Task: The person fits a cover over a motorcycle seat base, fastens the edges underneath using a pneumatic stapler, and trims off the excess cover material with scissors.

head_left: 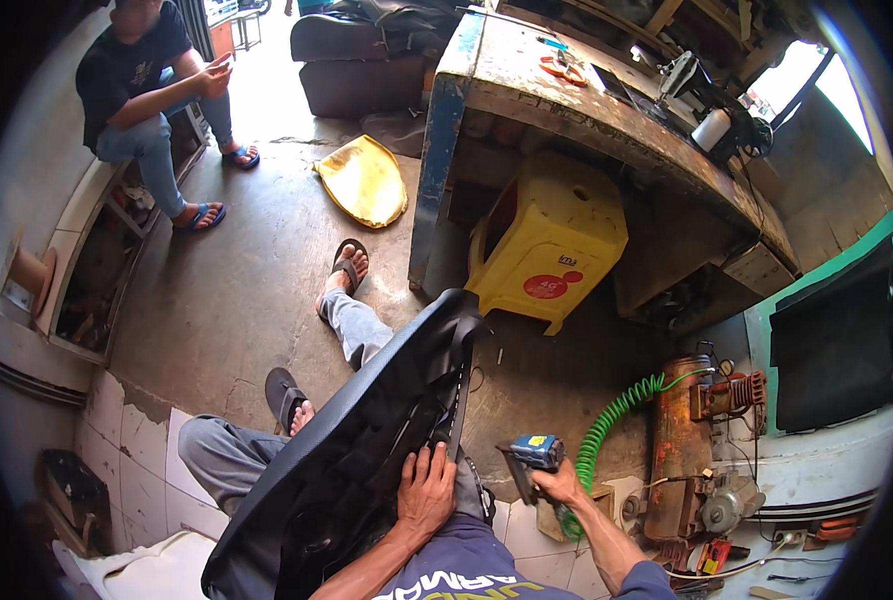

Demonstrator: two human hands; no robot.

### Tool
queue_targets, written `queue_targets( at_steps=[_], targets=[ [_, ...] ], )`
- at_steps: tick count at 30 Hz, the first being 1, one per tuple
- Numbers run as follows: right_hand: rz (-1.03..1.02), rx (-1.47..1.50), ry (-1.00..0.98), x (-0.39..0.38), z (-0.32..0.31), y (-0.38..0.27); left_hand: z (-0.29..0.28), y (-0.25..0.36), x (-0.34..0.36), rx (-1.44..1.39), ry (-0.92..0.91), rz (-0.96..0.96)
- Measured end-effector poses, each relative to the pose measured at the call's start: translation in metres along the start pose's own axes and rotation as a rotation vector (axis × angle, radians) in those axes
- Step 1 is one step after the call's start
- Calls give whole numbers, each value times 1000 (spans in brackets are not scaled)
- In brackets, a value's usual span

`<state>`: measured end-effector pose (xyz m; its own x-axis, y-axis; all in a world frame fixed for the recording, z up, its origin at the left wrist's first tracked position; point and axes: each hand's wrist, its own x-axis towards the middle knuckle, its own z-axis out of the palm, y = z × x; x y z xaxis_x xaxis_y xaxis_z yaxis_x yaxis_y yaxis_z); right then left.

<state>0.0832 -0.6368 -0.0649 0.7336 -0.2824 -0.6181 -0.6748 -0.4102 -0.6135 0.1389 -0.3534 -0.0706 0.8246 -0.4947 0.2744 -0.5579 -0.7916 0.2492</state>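
Observation:
A black motorcycle seat [357,420] lies tilted across my lap with its hollow underside toward me, the textured cover folded over its rim. My left hand [428,492] lies on the underside near the right edge, fingers stretched out and pressing on the black material. A line of small light marks, perhaps staples, runs along that edge above my fingers. To the right of the seat and apart from it, my right hand [561,484] is closed around the handle of a blue and black staple gun [537,452]. A green coiled air hose [607,425] runs close behind this hand.
The hose leads to a rusty air compressor [679,450] at the right. A yellow plastic stool [557,225] stands under a worn workbench [587,110] bearing a sewing machine [702,95]. A yellow foam piece [365,185] lies on the floor. Another person [152,95] sits at the far left.

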Motion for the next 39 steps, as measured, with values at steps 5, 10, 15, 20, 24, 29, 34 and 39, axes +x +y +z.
queue_targets(
  at_steps=[5,10,15,20,24,29,34,39],
  targets=[
    [-450,-178,0,-6,28,-78,9,-5,-5,-1,-58,-51],
    [-508,-449,-2,-8,32,-114,5,-6,-3,-64,-69,-45],
    [-448,-557,-70,-14,29,-152,2,-6,-4,-79,-56,-57],
    [-351,-723,-109,-6,26,-169,3,-7,-3,-70,-68,-52],
    [-338,-736,-102,-1,31,-183,6,-9,-3,-63,-53,-62],
    [-362,-730,-122,-7,29,-199,3,-7,-5,-59,-45,-56],
    [-364,-766,-223,13,15,-180,8,-6,-5,-116,-25,-46],
    [-231,-405,-40,4,-21,-90,-6,-7,-1,-141,13,-107]
  ],
)
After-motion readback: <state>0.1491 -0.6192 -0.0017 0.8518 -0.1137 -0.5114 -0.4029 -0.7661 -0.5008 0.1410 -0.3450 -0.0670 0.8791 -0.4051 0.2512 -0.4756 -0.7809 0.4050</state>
